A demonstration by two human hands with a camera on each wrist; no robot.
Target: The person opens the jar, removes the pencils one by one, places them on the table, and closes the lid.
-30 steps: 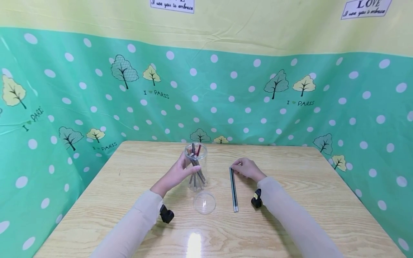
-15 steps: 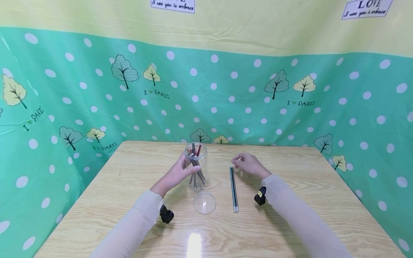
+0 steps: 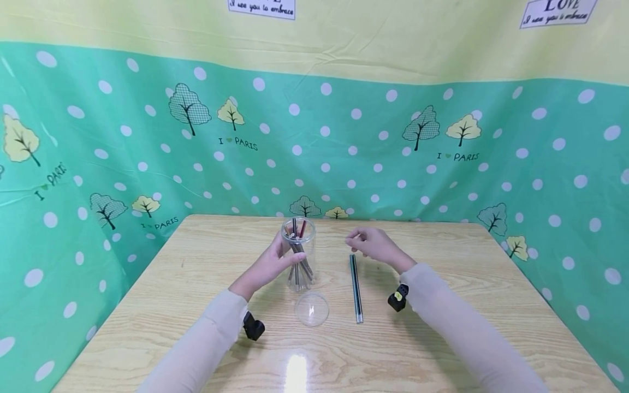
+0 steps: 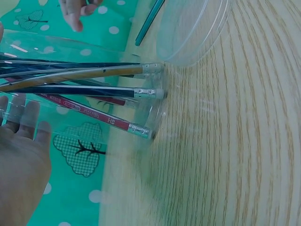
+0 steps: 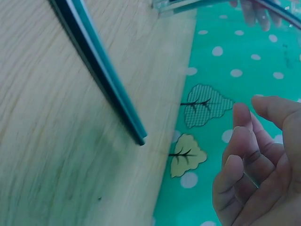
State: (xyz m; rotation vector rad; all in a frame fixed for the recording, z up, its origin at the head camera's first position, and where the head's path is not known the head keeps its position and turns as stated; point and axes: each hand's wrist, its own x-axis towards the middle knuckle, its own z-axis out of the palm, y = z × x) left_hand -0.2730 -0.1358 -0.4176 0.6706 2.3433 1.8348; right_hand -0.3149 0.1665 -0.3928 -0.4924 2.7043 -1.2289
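Observation:
My left hand (image 3: pixel 265 266) grips a clear round jar (image 3: pixel 313 254) standing upright on the table, thumb across its near side. Inside lean several pencils (image 3: pixel 301 262); the left wrist view shows their eraser ends at the jar's bottom, with a red pencil (image 4: pixel 89 110) among them. Two dark teal and black pencils (image 3: pixel 356 289) lie side by side right of the jar. Above their far ends hovers my right hand (image 3: pixel 375 244), fingers loosely bent; the right wrist view shows nothing between thumb and fingers, apart from the pencils (image 5: pixel 101 68).
A clear round lid (image 3: pixel 312 309) lies flat in front of the jar, left of the loose pencils. The wooden table (image 3: pixel 196 305) meets a green dotted curtain (image 3: pixel 324 142) behind it and at both sides.
My right hand has let go of the far ends of the two loose pencils and risen, then shifted slightly left toward the jar. The left hand and jar have stayed put.

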